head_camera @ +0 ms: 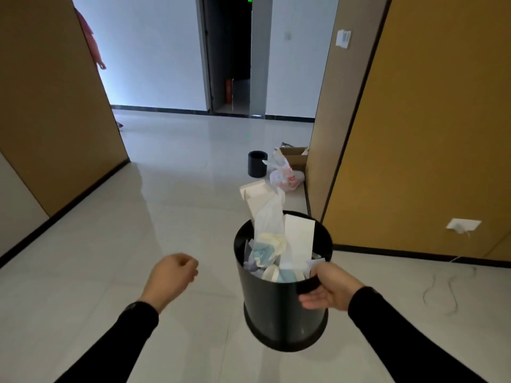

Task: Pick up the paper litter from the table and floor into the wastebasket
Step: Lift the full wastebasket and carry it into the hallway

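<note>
A black round wastebasket [273, 310] hangs above the floor, carried by my right hand [329, 288], whose thumb hooks over the near rim and whose fingers press the outer wall. The basket is stuffed with paper litter [276, 244]: white sheets, crumpled pale blue and yellow pieces, and a tall white strip sticking out above the rim. My left hand [172, 275] floats to the left of the basket, fingers curled into a loose fist with nothing in it. Both arms wear black sleeves.
A second black bin [257, 163] stands further down the tiled floor [166, 217], beside a plastic bag [286, 172] and a cardboard box [294, 156] against the brown wall [414, 134]. A thin cable [442, 294] lies on the floor at right. A dark doorway [229, 51] is ahead.
</note>
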`<state>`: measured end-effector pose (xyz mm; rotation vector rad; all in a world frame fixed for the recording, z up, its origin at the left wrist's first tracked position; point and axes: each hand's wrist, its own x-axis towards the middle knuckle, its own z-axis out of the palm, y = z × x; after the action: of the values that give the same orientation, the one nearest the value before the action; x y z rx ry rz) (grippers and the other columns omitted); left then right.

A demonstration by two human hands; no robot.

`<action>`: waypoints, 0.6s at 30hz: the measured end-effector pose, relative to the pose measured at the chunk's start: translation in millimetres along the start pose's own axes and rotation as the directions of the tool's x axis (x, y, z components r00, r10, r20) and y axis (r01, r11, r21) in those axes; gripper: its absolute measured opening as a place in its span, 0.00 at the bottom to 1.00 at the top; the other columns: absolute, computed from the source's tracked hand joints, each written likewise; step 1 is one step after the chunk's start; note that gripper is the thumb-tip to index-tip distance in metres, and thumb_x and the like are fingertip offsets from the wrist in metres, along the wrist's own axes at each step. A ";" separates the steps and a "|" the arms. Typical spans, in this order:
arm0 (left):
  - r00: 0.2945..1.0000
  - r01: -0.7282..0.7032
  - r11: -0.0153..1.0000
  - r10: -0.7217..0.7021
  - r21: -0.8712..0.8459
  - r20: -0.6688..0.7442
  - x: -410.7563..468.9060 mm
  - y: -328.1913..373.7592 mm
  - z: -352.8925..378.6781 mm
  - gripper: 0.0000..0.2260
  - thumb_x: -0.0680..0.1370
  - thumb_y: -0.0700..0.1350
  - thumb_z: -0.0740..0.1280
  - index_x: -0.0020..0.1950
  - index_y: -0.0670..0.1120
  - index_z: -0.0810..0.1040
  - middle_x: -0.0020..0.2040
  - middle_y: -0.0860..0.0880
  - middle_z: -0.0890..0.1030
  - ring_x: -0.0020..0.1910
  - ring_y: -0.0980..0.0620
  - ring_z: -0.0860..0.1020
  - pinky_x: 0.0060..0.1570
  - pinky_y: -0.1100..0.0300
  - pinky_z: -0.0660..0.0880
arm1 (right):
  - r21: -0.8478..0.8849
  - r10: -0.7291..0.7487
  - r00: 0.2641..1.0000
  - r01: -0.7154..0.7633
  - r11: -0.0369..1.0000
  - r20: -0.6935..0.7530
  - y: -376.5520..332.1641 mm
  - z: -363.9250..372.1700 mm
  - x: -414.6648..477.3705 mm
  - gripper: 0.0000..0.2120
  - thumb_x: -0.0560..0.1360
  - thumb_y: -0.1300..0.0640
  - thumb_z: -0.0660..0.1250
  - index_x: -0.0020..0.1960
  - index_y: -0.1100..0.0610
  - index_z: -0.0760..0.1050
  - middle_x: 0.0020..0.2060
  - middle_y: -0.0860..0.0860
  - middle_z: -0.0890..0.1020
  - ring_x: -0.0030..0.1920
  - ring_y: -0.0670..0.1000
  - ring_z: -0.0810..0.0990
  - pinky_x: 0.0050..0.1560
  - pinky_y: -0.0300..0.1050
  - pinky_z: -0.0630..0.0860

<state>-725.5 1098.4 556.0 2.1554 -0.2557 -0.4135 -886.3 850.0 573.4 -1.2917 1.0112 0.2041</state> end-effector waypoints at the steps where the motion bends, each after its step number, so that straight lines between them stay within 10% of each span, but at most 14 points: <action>1: 1.000 -0.008 1.000 0.008 0.010 -0.013 12.8 5.9 -3.3 0.09 0.75 0.44 0.63 0.38 0.45 0.80 0.38 0.47 0.84 0.39 0.46 0.82 0.44 0.52 0.78 | 0.002 -0.012 1.000 0.012 1.000 -0.011 -12.1 -4.4 8.7 0.15 0.77 0.64 0.50 0.62 0.62 0.66 0.38 0.62 0.76 0.34 0.59 0.77 0.20 0.43 0.78; 18: 0.991 0.032 0.996 -0.043 -0.082 -0.127 281.3 70.7 -45.8 0.07 0.77 0.40 0.63 0.43 0.46 0.80 0.39 0.47 0.85 0.37 0.49 0.81 0.35 0.60 0.75 | 0.125 -0.082 0.995 0.076 0.989 0.050 -250.9 17.6 228.6 0.18 0.77 0.65 0.53 0.66 0.64 0.66 0.37 0.62 0.76 0.27 0.56 0.77 0.21 0.45 0.79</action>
<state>-450.5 999.1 582.8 2.1011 -0.1239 -0.2991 -584.5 694.0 583.9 -1.2052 0.9102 0.1138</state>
